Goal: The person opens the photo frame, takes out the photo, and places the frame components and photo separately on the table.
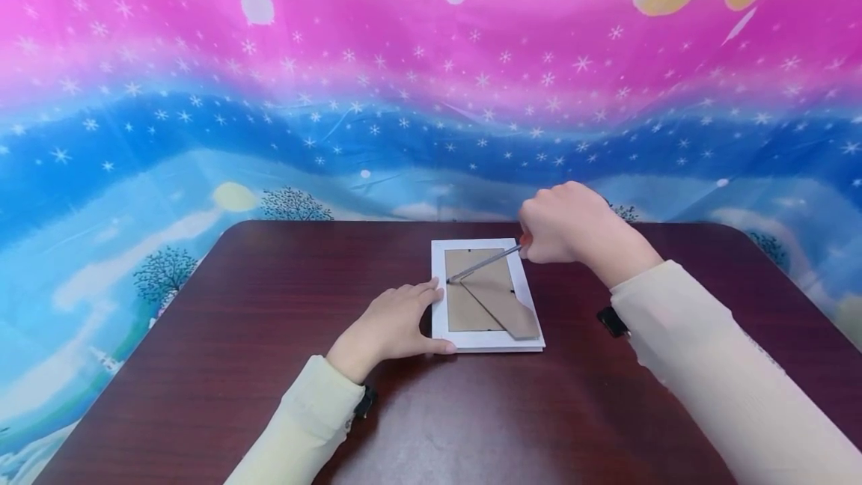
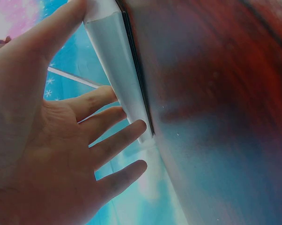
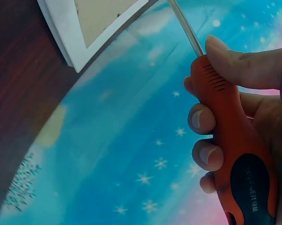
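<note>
A white picture frame (image 1: 439,324) lies face down on the dark table, its brown backing board (image 1: 465,309) showing, with a stand leg (image 1: 524,320) folded out toward the near right. My left hand (image 1: 393,320) is at its left side, thumb by the near-left corner and fingertips against the edge. In the left wrist view those fingers are straight and spread beside the white frame side (image 2: 115,61). My right hand (image 1: 562,221) grips the orange and black handle of a screwdriver (image 3: 225,108). Its metal shaft slants down across the backing, tip at the left inner edge by a small dark tab.
The reddish-brown table (image 1: 283,305) has rounded far corners. Behind it hangs a pink and blue snowflake cloth (image 1: 377,96). Small dark tabs (image 1: 512,291) sit along the edges of the backing. Black wrist devices (image 1: 611,322) show below both sleeves.
</note>
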A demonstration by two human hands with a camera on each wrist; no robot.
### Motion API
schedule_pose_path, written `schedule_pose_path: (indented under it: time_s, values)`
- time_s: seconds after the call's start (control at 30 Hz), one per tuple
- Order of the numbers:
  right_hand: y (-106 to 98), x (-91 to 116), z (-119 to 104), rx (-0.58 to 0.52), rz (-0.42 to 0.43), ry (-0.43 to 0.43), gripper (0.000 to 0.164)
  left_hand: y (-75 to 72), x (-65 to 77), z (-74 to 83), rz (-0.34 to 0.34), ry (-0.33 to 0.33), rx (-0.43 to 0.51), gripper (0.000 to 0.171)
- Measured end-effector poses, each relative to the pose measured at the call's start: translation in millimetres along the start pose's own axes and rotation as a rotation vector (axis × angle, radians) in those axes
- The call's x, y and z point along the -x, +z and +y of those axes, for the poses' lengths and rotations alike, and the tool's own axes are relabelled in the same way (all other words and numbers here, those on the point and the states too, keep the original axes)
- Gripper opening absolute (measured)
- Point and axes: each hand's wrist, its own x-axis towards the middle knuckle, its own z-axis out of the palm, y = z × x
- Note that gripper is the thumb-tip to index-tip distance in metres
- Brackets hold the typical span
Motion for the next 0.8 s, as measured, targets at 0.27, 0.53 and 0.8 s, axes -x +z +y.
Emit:
schedule_pose_path:
  time_s: [0.27,0.53,0.8]
  values:
    - [17,13,7,-0.089,0.005,0.053,0.012,0.0,0.0,-0.5,-0.001,-0.002,0.003,0.091]
    - [38,23,15,-0.145,0.014,0.097,0.021,0.2,-0.2,-1.5,-0.001,0.001,0.010,0.091]
    - [57,34,22,-0.234,0.010,0.157,0.022,-1.4,0.4,-0.2,-0.013,-0.006,0.025,0.091]
